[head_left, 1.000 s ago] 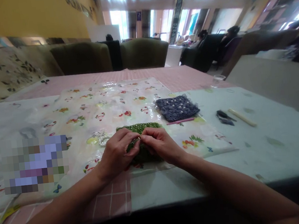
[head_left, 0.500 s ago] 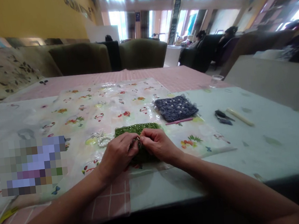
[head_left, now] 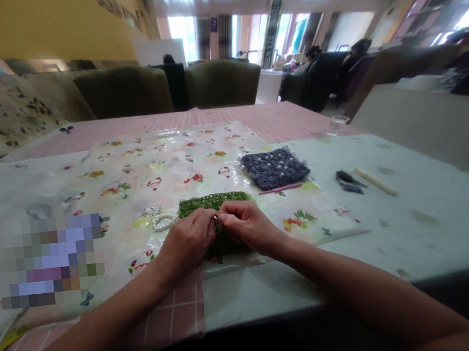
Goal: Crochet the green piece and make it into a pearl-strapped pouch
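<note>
A green crocheted piece [head_left: 195, 203] lies on the flowered plastic cover near the table's front edge, partly hidden by my hands. My left hand [head_left: 192, 233] is closed in a pinch above its left part. From the right, my right hand [head_left: 243, 225] pinches too, its fingertips almost touching those of the left. Something small and shiny shows between the fingertips, too small to make out. Left of the green piece is a loop of white beads [head_left: 163, 222]. Behind and to the right rests a dark blue crocheted piece with white beads [head_left: 276, 169].
A pink stick [head_left: 280, 188] lies before the blue piece. Farther right are a dark tool [head_left: 349, 182] and a pale rod [head_left: 375, 181]. A clear cup [head_left: 339, 121] stands at the back right. Blurred-out items [head_left: 54, 261] lie at left. Chairs and people are beyond.
The shiny bit between the fingertips shows less than before. Both hands stay pinched in nearly the same place, and the view has shifted slightly.
</note>
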A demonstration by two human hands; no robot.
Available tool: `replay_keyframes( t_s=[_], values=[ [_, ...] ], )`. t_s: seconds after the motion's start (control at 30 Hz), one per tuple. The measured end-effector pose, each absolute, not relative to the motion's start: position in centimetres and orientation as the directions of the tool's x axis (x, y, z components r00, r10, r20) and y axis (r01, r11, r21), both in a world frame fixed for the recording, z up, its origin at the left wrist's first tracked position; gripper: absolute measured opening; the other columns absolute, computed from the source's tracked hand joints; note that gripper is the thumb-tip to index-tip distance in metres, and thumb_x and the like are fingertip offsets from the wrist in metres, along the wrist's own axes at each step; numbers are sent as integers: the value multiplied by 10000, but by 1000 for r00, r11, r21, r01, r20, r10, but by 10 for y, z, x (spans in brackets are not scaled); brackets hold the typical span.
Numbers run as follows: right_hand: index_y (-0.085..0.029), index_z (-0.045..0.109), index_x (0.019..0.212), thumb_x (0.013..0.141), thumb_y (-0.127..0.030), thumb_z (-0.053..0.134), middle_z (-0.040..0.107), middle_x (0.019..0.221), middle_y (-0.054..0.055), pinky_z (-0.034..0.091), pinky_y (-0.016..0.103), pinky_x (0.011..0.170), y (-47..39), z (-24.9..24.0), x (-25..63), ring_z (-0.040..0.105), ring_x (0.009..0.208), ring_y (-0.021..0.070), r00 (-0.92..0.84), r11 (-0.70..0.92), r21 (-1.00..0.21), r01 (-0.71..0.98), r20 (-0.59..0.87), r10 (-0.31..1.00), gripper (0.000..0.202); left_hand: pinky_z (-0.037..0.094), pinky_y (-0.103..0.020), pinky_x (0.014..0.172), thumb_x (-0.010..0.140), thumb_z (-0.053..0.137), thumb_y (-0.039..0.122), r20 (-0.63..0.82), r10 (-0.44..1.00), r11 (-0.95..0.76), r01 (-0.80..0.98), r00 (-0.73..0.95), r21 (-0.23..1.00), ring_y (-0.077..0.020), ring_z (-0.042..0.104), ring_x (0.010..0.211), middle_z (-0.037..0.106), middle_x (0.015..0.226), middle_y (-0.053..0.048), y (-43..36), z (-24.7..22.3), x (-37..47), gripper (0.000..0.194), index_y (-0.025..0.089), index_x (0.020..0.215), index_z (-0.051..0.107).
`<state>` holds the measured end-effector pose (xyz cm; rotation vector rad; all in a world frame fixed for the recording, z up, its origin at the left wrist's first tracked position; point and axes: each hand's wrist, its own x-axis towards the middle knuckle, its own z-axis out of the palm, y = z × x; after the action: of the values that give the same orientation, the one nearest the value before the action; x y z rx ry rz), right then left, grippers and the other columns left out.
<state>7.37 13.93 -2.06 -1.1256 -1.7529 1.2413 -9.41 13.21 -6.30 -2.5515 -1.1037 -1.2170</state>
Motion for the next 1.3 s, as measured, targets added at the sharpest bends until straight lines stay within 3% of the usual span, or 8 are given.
replay_keyframes(
  t_s=[0.2,0.37,0.6,0.73,0.87,0.97,1.13,1.3],
  values=[
    [-195,534,660,863,-366,540,435,531,-56,292,229,498,152,-10,89,374,516,91,-347,233,-932,277,129,929,266,533,-289,681,961,434,138,726,585,-713,657,362,247,-176,667,745,692,854,-74,134,-61,-96,141,151,1015,565],
    [-181,569,668,888,-331,554,437,557,-45,303,255,546,176,5,119,377,546,93,-202,381,-796,471,323,924,266,545,-288,697,954,441,118,723,589,-711,657,362,251,-176,684,754,710,880,-81,136,-60,-96,149,145,1008,577],
    [-169,615,728,887,-248,592,583,700,-8,365,254,647,168,-2,110,500,658,106,-414,539,-597,594,348,841,179,529,-278,739,963,438,138,746,593,-651,725,301,224,-180,690,790,706,884,-83,140,-48,-106,173,112,1015,601],
    [-153,663,882,850,-209,646,625,862,44,401,278,703,192,1,134,539,735,136,-266,378,-445,812,295,918,67,508,-273,766,962,439,199,738,635,-577,776,229,256,-191,690,830,719,913,-93,153,-29,-121,211,111,993,629],
    [-178,624,1198,883,-150,560,644,918,48,409,240,551,217,-1,163,529,583,95,-267,117,-655,747,-134,954,323,479,-255,707,946,422,255,583,785,-512,752,212,416,-161,653,711,708,816,-38,165,-8,-115,261,150,956,660],
    [-222,608,1235,871,-103,528,632,944,23,334,206,442,223,-11,170,473,487,46,-353,-35,-781,623,-321,879,391,439,-240,615,926,414,287,430,875,-448,712,223,541,-132,564,566,650,675,4,172,2,-99,284,164,918,671],
    [-150,645,851,783,-44,573,533,669,-49,325,177,456,225,-21,168,406,477,35,-442,-21,-858,513,-285,850,145,415,-226,616,925,425,316,365,899,-429,660,243,617,-126,554,599,647,696,5,184,-5,-83,285,162,924,665],
    [-145,599,773,801,-103,607,569,721,-33,343,174,522,221,-5,165,447,579,46,-499,107,-899,424,-134,856,52,404,-225,613,932,433,307,374,905,-413,625,201,663,-114,511,579,623,695,16,186,-17,-83,262,167,931,655]
  ],
)
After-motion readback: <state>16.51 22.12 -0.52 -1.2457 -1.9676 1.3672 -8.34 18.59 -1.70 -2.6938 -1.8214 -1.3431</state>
